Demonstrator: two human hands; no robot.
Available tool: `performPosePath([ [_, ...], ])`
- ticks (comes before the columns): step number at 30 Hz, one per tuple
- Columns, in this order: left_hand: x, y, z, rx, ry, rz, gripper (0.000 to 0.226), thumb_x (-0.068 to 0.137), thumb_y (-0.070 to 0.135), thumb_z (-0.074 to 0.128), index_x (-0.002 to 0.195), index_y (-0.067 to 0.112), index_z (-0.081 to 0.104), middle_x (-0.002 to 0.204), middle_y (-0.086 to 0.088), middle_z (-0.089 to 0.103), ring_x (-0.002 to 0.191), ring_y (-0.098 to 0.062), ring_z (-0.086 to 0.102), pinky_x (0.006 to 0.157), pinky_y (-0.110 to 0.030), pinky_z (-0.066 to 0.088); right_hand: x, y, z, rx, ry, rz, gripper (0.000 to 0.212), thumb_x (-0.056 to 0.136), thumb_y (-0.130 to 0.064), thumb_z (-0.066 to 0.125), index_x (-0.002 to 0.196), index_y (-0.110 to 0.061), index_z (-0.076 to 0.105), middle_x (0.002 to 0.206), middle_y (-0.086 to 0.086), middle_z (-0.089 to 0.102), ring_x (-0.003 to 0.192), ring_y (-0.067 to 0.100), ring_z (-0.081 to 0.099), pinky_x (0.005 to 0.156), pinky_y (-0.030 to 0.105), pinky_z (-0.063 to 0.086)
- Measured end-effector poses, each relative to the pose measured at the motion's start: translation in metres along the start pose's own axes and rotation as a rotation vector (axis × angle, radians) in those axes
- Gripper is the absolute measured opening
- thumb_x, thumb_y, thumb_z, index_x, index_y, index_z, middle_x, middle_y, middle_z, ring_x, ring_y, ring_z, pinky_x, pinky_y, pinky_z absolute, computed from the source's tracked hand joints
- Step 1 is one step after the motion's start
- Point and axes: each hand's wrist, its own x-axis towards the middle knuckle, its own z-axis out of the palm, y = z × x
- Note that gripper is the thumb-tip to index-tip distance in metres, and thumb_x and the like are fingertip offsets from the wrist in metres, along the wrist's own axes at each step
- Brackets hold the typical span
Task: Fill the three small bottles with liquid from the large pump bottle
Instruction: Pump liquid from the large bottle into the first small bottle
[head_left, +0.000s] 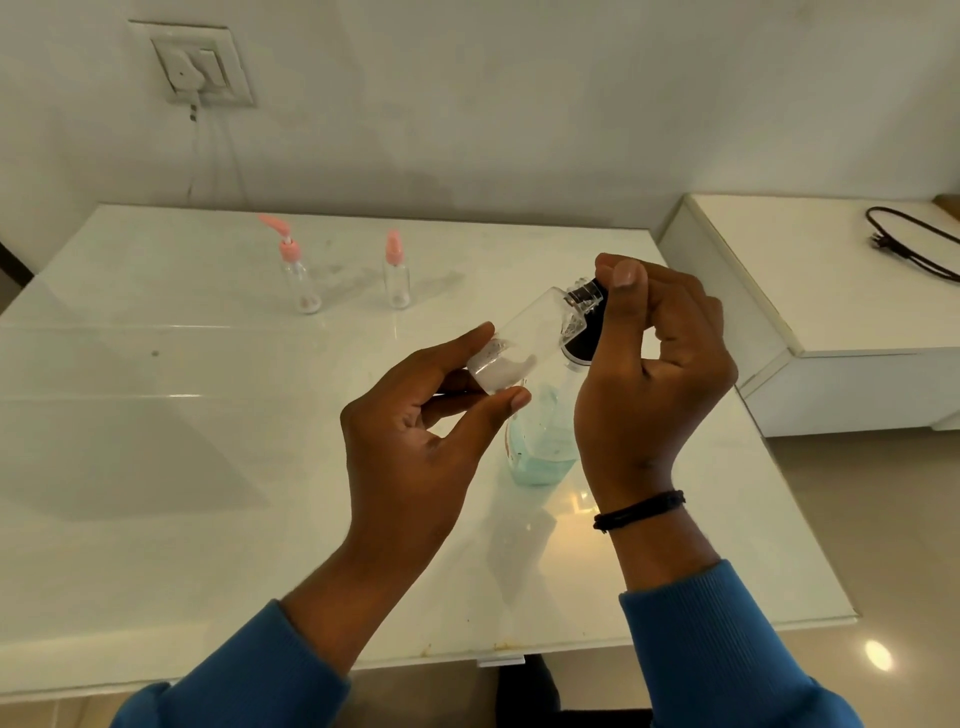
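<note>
While both hands (530, 374) grip, small bottle (524, 338) tilts.

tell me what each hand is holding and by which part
Left hand holds the small clear bottle by its base; right hand fingers pinch its cap.

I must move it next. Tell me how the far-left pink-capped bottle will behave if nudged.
The far-left small bottle looks empty, so probably light. It is tall and narrow with its pink pump top leaning, so it may tip easily, then roll on the glossy table.
</note>
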Motion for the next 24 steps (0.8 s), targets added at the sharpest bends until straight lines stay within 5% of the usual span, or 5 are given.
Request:
performPosePath([
  [2,-0.0001,0.0001,0.0004,-0.007,0.002,-0.006,0.047,0.081,0.023,0.082,0.125,0.025,0.066,0.118,0.017,0.070,0.105,-0.002,0.071,0.085,-0.013,0.056,0.0015,-0.0014,-0.0005,-0.011,0.003,-0.007,0.024,0.102,-0.020,0.059,0.093,-0.009,0.078,0.091,-0.004,0.074,0.083,0.009,0.062,0.074,0.024,0.047],
  [9,-0.0002,-0.0009,-0.0009,0.012,0.002,-0.001,0.046,0.081,0.025,0.082,0.124,0.026,0.066,0.118,0.019,0.069,0.105,0.000,0.070,0.084,-0.012,0.055,-0.0042,0.0025,0.0012,0.003,0.000,0.009,0.023,0.102,-0.020,0.059,0.096,-0.009,0.077,0.094,-0.001,0.075,0.085,0.007,0.063,0.074,0.041,0.053],
  [16,-0.0001,-0.0009,0.0011,0.010,0.001,-0.002,0.045,0.081,0.028,0.080,0.124,0.027,0.064,0.117,0.025,0.066,0.105,0.008,0.068,0.084,-0.009,0.054,0.0005,-0.0007,-0.0002,-0.015,-0.007,-0.016,0.021,0.101,-0.020,0.061,0.092,-0.009,0.077,0.090,-0.009,0.070,0.081,0.000,0.058,0.070,0.041,0.053],
  [19,-0.0004,-0.0010,0.0000,0.012,-0.001,-0.007,0.045,0.081,0.030,0.079,0.123,0.030,0.064,0.117,0.025,0.066,0.105,0.008,0.068,0.084,-0.009,0.054,-0.0039,0.0017,0.0011,0.007,-0.007,-0.003,0.021,0.102,-0.019,0.060,0.096,-0.008,0.077,0.093,-0.006,0.072,0.084,0.009,0.063,0.070,0.046,0.055],
  [24,-0.0001,-0.0001,0.0002,-0.002,-0.001,0.000,0.046,0.081,0.027,0.080,0.123,0.030,0.064,0.119,0.022,0.067,0.106,0.004,0.069,0.085,-0.011,0.055,0.0032,-0.0010,-0.0016,-0.018,-0.008,-0.035,0.024,0.102,-0.019,0.060,0.089,-0.009,0.077,0.088,-0.003,0.074,0.078,0.018,0.063,0.072,0.030,0.046],
])
